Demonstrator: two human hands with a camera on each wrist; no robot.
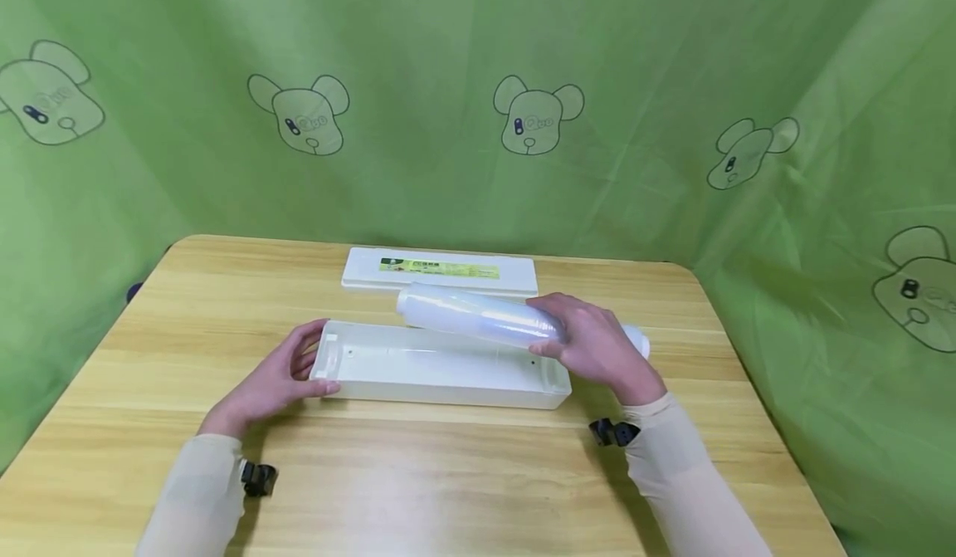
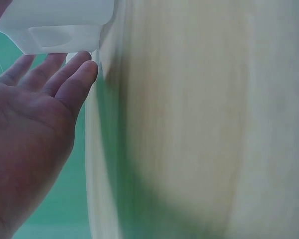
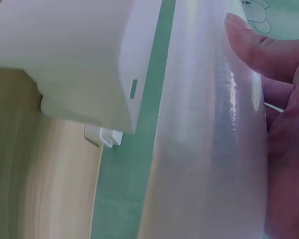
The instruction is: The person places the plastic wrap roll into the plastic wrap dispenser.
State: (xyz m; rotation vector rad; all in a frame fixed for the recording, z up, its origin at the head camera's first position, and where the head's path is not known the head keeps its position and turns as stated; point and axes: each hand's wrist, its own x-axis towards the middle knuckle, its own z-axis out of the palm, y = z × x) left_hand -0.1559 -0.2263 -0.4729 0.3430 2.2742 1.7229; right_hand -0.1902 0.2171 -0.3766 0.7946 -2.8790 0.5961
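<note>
A long white dispenser box (image 1: 448,393) stands with its top off on the table, its hollow inside showing. My left hand (image 1: 280,378) holds its left end, thumb at the front corner and fingers behind. In the left wrist view the fingertips lie along the end of the box (image 2: 62,35). Above the box's right part, my right hand (image 1: 590,337) grips a roll of cling film (image 1: 463,312), thumb in front. The roll slants down to the right, its right end past the box. The right wrist view shows the roll (image 3: 204,124) beside the box (image 3: 84,94).
A white lid (image 1: 362,268) with a green and yellow label (image 1: 441,269) lies behind the box near the back edge of the wooden table (image 1: 418,474). Green curtain (image 1: 433,183) printed with bear heads hangs behind and at both sides.
</note>
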